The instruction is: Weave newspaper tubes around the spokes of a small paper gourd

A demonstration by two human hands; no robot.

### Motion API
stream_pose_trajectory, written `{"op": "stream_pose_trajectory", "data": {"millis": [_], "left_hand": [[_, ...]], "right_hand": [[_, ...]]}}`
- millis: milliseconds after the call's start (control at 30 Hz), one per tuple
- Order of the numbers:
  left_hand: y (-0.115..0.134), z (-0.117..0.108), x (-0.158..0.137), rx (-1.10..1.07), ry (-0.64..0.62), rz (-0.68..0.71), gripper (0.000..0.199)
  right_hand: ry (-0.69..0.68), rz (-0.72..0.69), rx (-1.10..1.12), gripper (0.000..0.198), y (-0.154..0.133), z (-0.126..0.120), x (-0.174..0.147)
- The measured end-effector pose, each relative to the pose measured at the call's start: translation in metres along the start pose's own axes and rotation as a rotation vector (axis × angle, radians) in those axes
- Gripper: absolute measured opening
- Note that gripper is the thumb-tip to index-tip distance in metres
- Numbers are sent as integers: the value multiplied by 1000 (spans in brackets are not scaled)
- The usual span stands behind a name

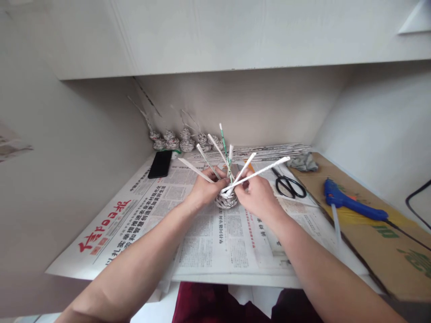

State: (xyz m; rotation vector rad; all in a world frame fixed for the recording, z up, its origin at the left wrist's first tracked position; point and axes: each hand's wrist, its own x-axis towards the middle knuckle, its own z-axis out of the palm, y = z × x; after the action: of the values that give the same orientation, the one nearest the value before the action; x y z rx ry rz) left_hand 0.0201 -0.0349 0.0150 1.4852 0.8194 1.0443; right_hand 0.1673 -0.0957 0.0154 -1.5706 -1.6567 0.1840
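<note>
newspaper (202, 251) spreads out before a pale back wall (249, 107), brown cardboard (387, 264) lying along the right. over the newspaper, the left hand (207, 186) and right hand (257, 194), close together, grip a woven paper piece (226, 202) from both sides.

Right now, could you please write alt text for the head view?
A person's left hand and right hand hold a small woven paper piece with strips fanning upward, over newspaper. Scissors and a blue glue gun lie to the right; a black phone and woven gourd shapes sit back left.
</note>
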Motion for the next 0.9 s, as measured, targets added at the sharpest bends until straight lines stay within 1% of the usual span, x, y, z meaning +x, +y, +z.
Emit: {"op": "stream_pose_trajectory", "data": {"millis": [67,133,267,333,433,500,567,667,833,900], "left_hand": [[1,0,0,18,0,2,24],[3,0,-2,51,-25,20,22],[7,1,-4,131,-75,54,18],[7,1,-5,138,-74,41,18],[5,0,-4,103,-58,17,21],[3,0,-3,63,-50,13,23],[1,-1,-2,23,-51,11,24],[1,-1,-1,2,-48,1,25],[2,2,-4,75,-76,8,21],[3,3,-5,85,-89,26,20]], "right_hand": [[-45,18,-1,8,3,1,0],[-62,45,16,7,4,1,1],[-75,128,51,17,2,-2,1],[-57,137,82,16,1,-1,2],[-28,142,265,8,4,5,3],[-20,169,443,8,7,11,5],[-8,197,570,9,10,16,6],[3,238,637,13,12,21,7],[-27,366,679,21,9,20,7],[-23,394,723,24,6,18,8]]}}
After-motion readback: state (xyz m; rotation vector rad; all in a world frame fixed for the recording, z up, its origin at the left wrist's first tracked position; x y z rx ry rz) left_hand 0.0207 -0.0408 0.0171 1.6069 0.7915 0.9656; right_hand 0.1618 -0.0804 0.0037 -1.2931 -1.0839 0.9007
